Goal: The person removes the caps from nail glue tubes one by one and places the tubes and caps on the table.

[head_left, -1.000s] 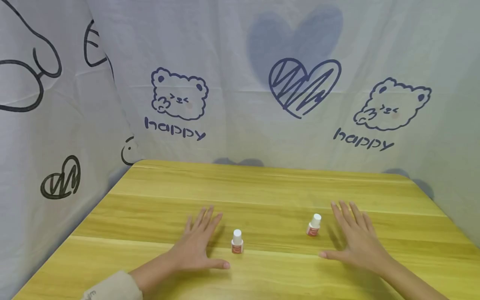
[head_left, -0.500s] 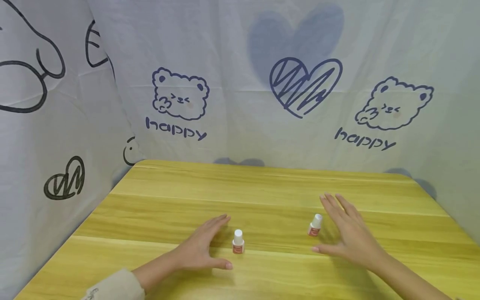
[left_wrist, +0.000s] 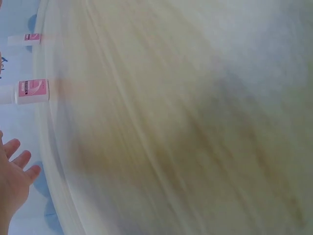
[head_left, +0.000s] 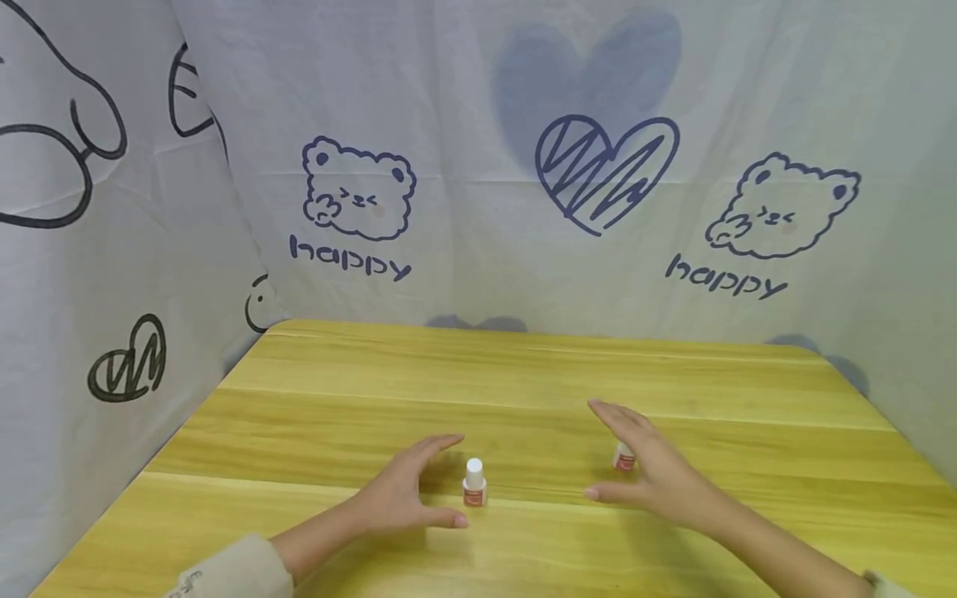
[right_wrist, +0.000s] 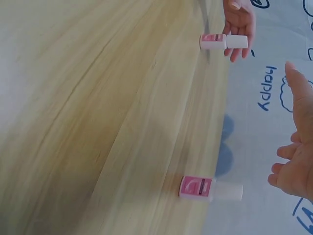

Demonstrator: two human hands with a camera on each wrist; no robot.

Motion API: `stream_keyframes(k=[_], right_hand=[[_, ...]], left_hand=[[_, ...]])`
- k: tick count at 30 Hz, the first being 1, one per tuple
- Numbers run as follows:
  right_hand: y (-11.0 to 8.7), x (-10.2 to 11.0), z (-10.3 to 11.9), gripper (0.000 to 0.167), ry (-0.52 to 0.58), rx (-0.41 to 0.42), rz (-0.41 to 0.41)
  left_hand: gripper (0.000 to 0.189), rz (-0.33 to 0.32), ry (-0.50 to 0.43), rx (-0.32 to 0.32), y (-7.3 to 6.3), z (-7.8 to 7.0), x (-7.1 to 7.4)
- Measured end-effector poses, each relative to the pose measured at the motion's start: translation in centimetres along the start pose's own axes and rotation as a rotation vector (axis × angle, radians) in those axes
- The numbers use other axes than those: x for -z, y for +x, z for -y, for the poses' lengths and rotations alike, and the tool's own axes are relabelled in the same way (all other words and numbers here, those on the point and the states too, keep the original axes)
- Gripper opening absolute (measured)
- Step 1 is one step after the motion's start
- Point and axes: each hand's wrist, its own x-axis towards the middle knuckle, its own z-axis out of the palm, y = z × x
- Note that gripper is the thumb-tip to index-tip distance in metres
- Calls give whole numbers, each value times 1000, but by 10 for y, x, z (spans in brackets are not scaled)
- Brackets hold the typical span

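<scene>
Two small white-capped bottles with red labels stand upright on the wooden table. The left bottle (head_left: pixel 474 483) is just right of my left hand (head_left: pixel 404 490), whose thumb and fingers are spread apart beside it without touching. My right hand (head_left: pixel 650 465) hovers over the table, thumb and fingers apart, and partly covers the right bottle (head_left: pixel 624 458) in the head view. From the right wrist, the right bottle (right_wrist: pixel 196 187) appears whole, apart from the right hand (right_wrist: pixel 298 152). In the left wrist view the left bottle (left_wrist: pixel 33 91) shows its pink label near the left hand (left_wrist: pixel 14 181).
The yellow wood-grain table (head_left: pixel 419 365) reaches back to a white cloth (head_left: pixel 463 249) printed with bears, hearts and the word "happy". Another stretch of printed cloth (head_left: pixel 187 249) hangs along the left side.
My right hand has moved left, now overlapping the right bottle. My left hand's spread fingers have turned and drawn together toward the left bottle. Both bottles stay put.
</scene>
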Motion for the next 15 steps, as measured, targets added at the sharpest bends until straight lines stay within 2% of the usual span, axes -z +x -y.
stream_keyframes(k=[4,7,15], right_hand=[[4,-7,4,81,33,30,28],[8,-13,7,74,31,56,19],[19,-34,15,65,142,-10,32]], left_hand=[[93,-6,-21,-18,1,1,-4],[92,-22,-46,-27,2,2,-7],[82,-71,-113,-54,6,5,-17]])
